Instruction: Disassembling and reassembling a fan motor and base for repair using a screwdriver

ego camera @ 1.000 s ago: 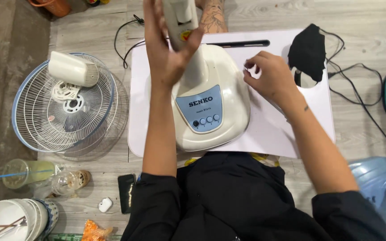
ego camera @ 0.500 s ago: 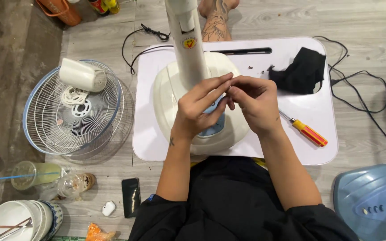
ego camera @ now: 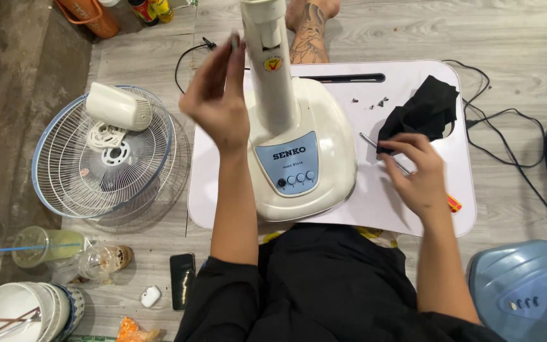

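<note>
Nearest the camera, the person's black-clad lap sits at the bottom edge, with a dark phone (ego camera: 182, 280) and a small white case (ego camera: 150, 296) on the wooden floor to the left. Beside them stand a stack of white bowls (ego camera: 17, 311), a plastic cup with a blue straw (ego camera: 39, 247) and a small glass bottle (ego camera: 102, 259) lying on its side.

Just beyond the lap, a cream fan base (ego camera: 299, 158) with a blue control panel rests on a white lap table (ego camera: 422, 212), its column rising toward the camera. The right hand (ego camera: 416, 171) lies low on the table to the right of the base, fingers curled over a screwdriver (ego camera: 381, 151) with an orange handle; it seems to be closing on the shaft, though the grip itself is hidden under the fingers. A black cloth (ego camera: 425, 114) lies crumpled just past that hand, and a few small dark screws (ego camera: 375, 101) sit near it.

The left hand (ego camera: 216, 101) is raised beside the column, fingers together and pinching a small pale object (ego camera: 234, 43), too blurred to identify.

To the far left lies a wire fan guard (ego camera: 106, 152) with a white motor housing (ego camera: 118, 106) on it. A black cable (ego camera: 508, 145) trails across the floor at the right.
</note>
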